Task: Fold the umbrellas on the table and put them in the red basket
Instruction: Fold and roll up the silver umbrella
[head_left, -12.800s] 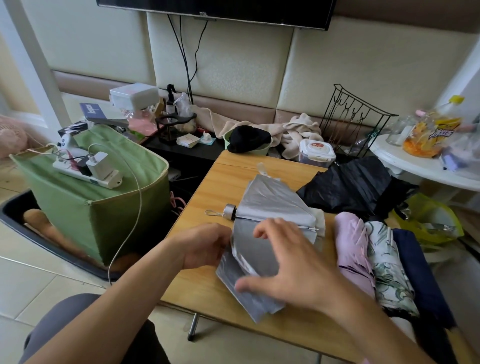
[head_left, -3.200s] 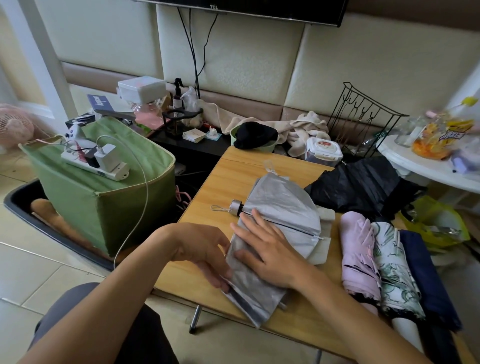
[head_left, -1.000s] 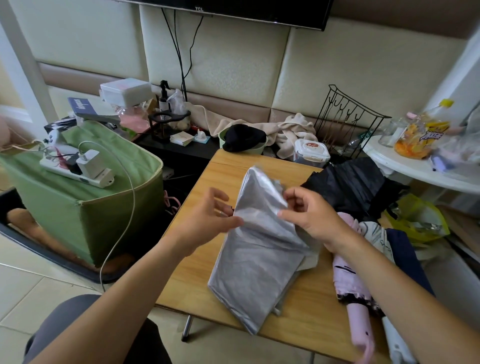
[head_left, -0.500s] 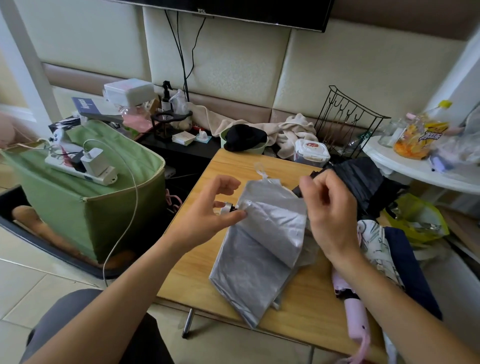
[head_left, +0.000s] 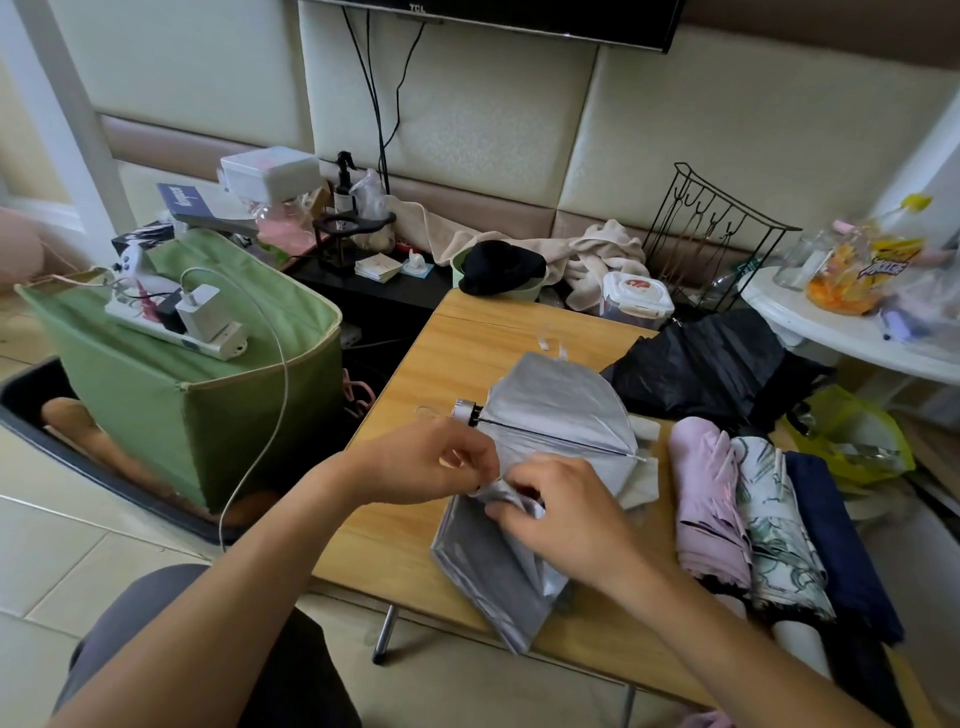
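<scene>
A: Where is the silver umbrella (head_left: 550, 441)?
B: Flat on the wooden table (head_left: 457, 353), beside the pink umbrella (head_left: 709, 499).
A: And the hands?
B: The left hand (head_left: 431, 462) and right hand (head_left: 561, 512) both pinch a canopy fold, fingers curled round the cloth.

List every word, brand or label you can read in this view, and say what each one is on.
"TCL": on the lower edge of the television mounted on the wall.
White lettering on the blue book: too blurred to read.
Purple and yellow logo on the snack jar: too blurred to read.
Red and white label on the lidded tub: too small to read.
Nothing legible shows on the umbrellas.
</scene>
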